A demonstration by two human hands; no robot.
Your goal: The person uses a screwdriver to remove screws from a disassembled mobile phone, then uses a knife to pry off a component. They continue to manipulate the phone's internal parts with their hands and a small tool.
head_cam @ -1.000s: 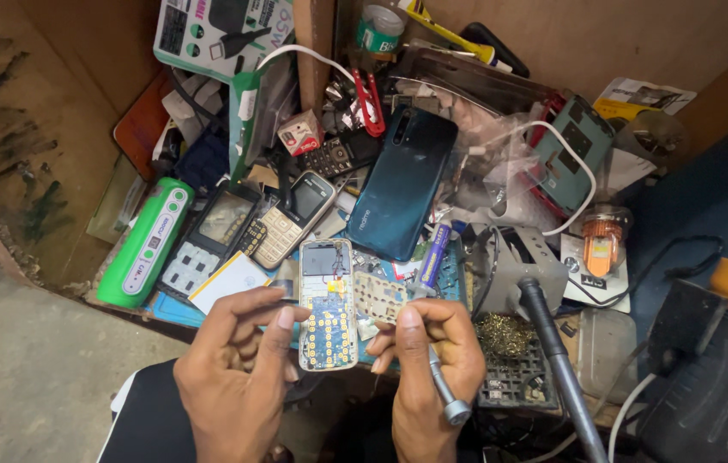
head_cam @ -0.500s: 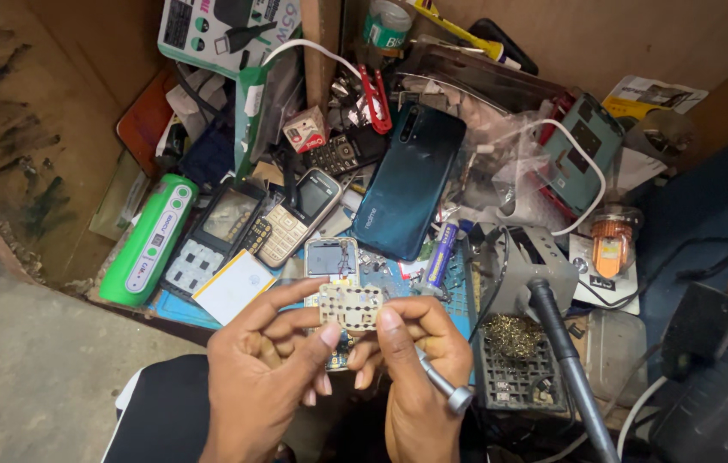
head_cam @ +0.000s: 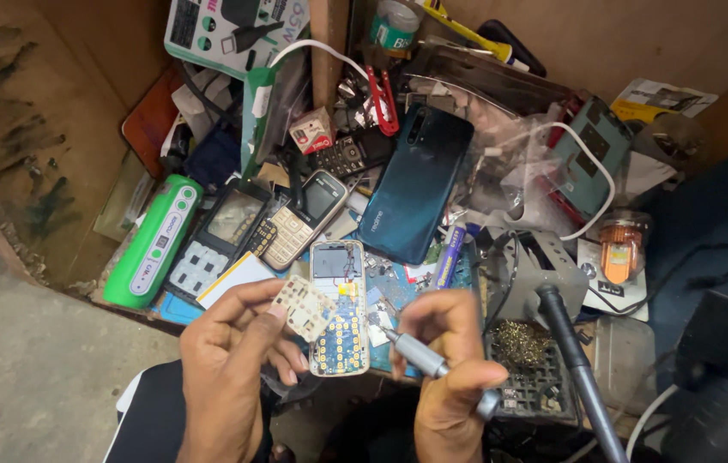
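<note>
Two hands work: left hand (head_cam: 231,360) pinches a pale perforated keypad sheet (head_cam: 302,306) just left of the upright open phone board (head_cam: 338,309); right hand (head_cam: 448,360) grips a grey metal screwdriver (head_cam: 419,356), tip pointing at the board.

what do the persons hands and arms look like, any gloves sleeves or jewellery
Both hands are bare: no gloves on the left hand or the right hand. No rings, watch or bracelet show on the fingers or wrists in view. No sleeves reach the wrists; the forearms leave the picture at the bottom edge uncovered. The fingernails are short and unpainted.
</note>
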